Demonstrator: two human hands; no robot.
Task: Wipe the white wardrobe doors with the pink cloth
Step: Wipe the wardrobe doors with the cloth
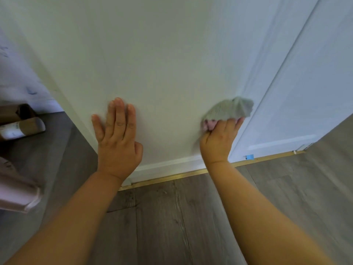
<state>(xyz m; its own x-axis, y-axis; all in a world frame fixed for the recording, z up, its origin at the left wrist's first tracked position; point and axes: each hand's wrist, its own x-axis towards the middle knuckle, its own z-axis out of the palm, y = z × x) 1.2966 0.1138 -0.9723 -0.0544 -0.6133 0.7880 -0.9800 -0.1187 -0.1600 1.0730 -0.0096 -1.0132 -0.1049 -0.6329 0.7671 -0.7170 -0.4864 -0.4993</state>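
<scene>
Right hand (219, 142) grips cloth (229, 109) (blurred) — fingers hidden.

Soft, even daylight fills the view, cooler and bluer to the right of the white wardrobe door (162, 64), warmer and greenish on its face. No hard glare shows. A faint shadow lies beside the right hand (219, 142). The cloth (229, 109) above that hand looks smeared, perhaps by motion. Straight lines bow toward the edges, and the corners left of the door are soft.
</scene>
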